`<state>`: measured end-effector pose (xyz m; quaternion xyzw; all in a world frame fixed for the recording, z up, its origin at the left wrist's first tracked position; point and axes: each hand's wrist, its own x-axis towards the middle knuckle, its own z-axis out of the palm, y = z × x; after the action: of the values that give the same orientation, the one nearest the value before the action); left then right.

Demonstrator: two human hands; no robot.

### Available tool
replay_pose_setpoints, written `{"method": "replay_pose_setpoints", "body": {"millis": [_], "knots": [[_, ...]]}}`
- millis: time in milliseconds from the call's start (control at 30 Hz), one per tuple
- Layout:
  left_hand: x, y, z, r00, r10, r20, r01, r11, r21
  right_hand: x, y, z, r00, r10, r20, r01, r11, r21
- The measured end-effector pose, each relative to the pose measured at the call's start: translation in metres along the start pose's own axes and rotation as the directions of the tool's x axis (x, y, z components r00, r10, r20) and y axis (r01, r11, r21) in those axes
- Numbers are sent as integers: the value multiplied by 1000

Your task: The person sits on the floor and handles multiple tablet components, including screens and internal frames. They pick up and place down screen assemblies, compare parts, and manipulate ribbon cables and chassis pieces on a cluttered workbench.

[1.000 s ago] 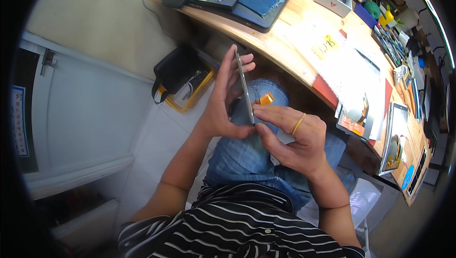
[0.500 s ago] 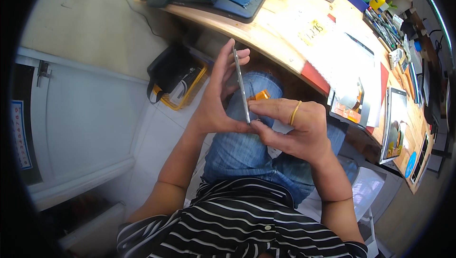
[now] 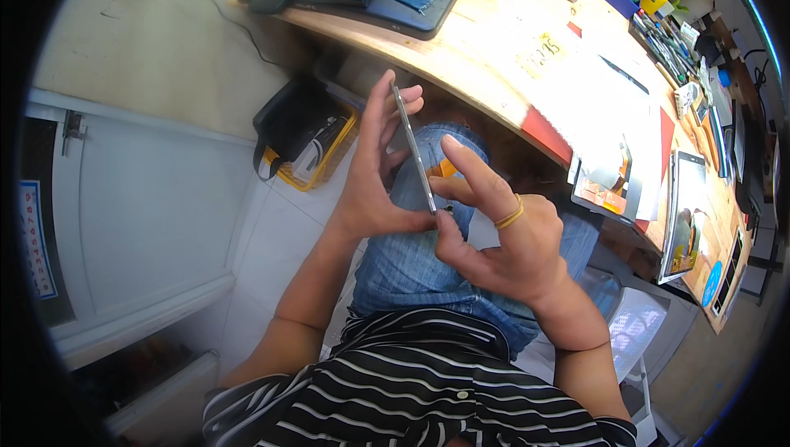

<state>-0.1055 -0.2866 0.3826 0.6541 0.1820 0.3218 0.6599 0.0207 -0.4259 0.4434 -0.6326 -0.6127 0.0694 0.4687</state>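
Head camera view. A thin, metal-edged flat panel (image 3: 417, 157) is seen edge-on above the wearer's denim-clad knee (image 3: 411, 274), its ends toward eleven and five o'clock. From the panel's middle, the left hand (image 3: 364, 188) lies at eight o'clock, clamped on the panel, its thumb at the lower end and its fingers spread to the upper end. The right hand (image 3: 518, 241) lies between four and five, its index finger raised apart, with thumb and middle fingertips at the lower end; whether these pinch anything cannot be told. An amber ribbon cable (image 3: 447, 169) shows at four o'clock, partly hidden by the right hand; its attachment is unclear. The wooden workbench (image 3: 477, 29) extends from one o'clock to four. The panel is probably light, stiff, smooth and brittle, best held by opposite edges, without bending, clear of the ribbon.
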Motion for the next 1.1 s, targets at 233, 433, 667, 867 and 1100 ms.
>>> {"method": "replay_pose_setpoints", "body": {"millis": [233, 433, 667, 867, 1100], "knots": [[-2, -3, -4, 997, 41, 69, -46, 997, 63, -3, -3, 4, 998, -38, -55, 34, 996, -79], [-4, -5, -2, 996, 70, 47, -74, 994, 82, -5, -4, 6, 995, -56, -80, 48, 994, -97], [0, -5, -3, 994, 101, 31, -101, 995, 19, -3, 1, -2, 999, 24, -41, -23, 999, 38], [15, 6, -38, 993, 117, -1, -94, 794, -601, -15, 19, -15, 957, 267, -111, -232, 939, 253], [14, 13, -43, 987, 140, 78, 21, 369, -929, -43, 24, 6, 806, 578, 132, -533, 609, 588]]}}
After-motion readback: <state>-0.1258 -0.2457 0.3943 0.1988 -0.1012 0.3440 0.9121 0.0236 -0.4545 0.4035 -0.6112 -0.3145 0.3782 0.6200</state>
